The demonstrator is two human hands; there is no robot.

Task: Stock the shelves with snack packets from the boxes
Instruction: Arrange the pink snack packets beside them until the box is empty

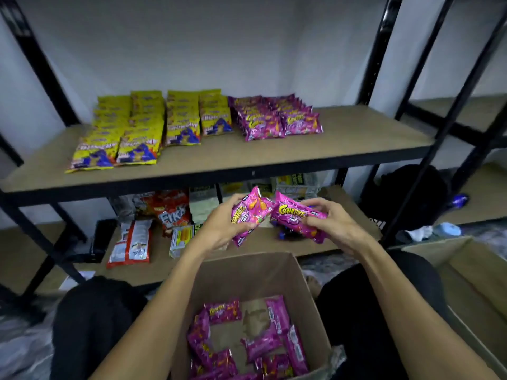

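Left hand: my left hand point(223, 229) is raised in front of the lower shelf, fingers wrapped around a pink packet point(248, 215) that stands nearly upright, tilted a little to the right.
Right hand: my right hand point(330, 224) grips a second pink packet point(297, 216) lying more or less flat, its "Corntoz" print facing me; thumb on the near edge, fingers over the far edge.
Held packets: their top corners touch between my hands, above the far wall of the box.
Box: an open cardboard box point(247, 272) sits between my knees; loose pink packets point(263, 344) ring its floor, bare cardboard showing in the middle.
Upper shelf: the board point(356, 133) carries yellow packets point(131, 130) in rows on the left and pink packets point(274, 119) in rows just beside them; the right part is bare.
Lower shelf: mixed goods, among them a red bag point(171, 212) and a red-and-white packet point(133, 244), left of my hands.
Second box: another cardboard box point(472, 270) stands open at my right, contents hidden.
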